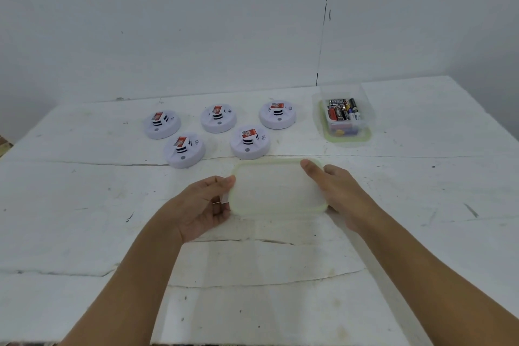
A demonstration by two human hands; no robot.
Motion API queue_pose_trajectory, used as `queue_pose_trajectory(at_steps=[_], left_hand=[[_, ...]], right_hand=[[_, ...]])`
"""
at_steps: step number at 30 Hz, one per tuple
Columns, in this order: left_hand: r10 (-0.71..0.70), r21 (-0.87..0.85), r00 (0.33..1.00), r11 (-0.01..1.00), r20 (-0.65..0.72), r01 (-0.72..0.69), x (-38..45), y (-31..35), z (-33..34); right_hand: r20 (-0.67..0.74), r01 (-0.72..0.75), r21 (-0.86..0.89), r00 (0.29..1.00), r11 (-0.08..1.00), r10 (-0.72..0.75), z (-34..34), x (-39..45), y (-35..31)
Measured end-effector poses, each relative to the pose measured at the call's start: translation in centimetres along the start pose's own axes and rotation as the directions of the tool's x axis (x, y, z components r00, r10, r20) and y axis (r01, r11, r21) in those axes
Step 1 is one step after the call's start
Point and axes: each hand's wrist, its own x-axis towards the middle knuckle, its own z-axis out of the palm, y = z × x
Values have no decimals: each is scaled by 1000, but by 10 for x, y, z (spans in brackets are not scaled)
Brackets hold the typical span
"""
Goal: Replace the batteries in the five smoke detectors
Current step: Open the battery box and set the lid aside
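Holding a clear lid (278, 187) by its short ends, left hand (202, 205) and right hand (337, 191) both pinching. Five smoke detectors (217, 118) waiting just beyond; light, rigid, best gripped round the rim.

A plain white wall (196, 22) rises behind a white table (252, 275) — scuffed and cracked. A thin dark line (324, 22) runs down the wall — light is even and soft.

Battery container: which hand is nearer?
Right. The right hand grips the lid's right end, below and slightly left of the battery container. The left hand holds the lid's left end, farther away.
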Motion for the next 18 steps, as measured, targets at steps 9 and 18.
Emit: queue_pose_trajectory(at_steps=[9,18], left_hand=[[87,107,991,991,-105,-76,-8,4,8],[763,812,597,499,-247,-302,-51,-32,37]], right_hand=[[-151,143,-82,976,986,-155,0,-7,-1],[2,410,-453,888,791,-460,-2,0,-29]])
